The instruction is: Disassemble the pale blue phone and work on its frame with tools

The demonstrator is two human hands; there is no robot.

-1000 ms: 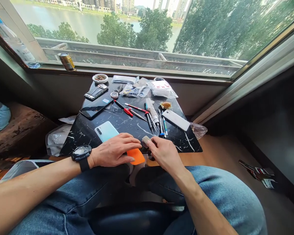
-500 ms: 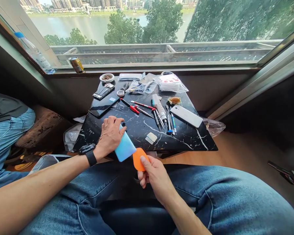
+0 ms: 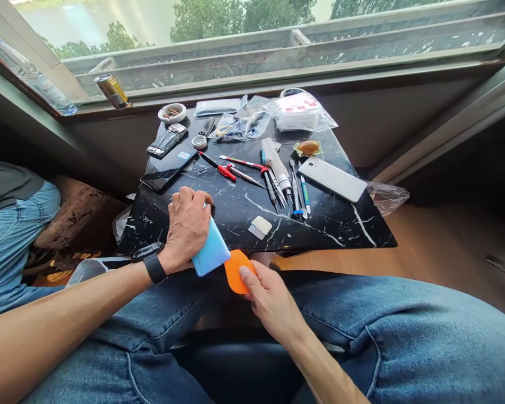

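My left hand (image 3: 187, 224), with a black watch on the wrist, is closed round a light blue phone (image 3: 210, 255) at the near edge of the black marble table (image 3: 320, 224). The phone's lower end juts past the table edge. My right hand (image 3: 269, 300) pinches an orange plastic pick (image 3: 234, 270) just below the table edge, its tip touching the phone's lower corner. A small pale card (image 3: 260, 226) lies on the table to the right of the phone.
Screwdrivers and tweezers (image 3: 273, 177), a white phone (image 3: 332, 179), a dark phone (image 3: 166, 174), a dismantled phone (image 3: 167, 140), plastic bags (image 3: 298, 112) and a small dish (image 3: 171, 112) cover the table. A can (image 3: 111, 91) and a bottle (image 3: 29, 76) stand on the sill. Another person's jeans (image 3: 12, 235) show at left.
My left hand took hold of the blue phone and drew it to the table edge. My right hand let go of the pale card and picked up the orange pick, bringing it to the phone.
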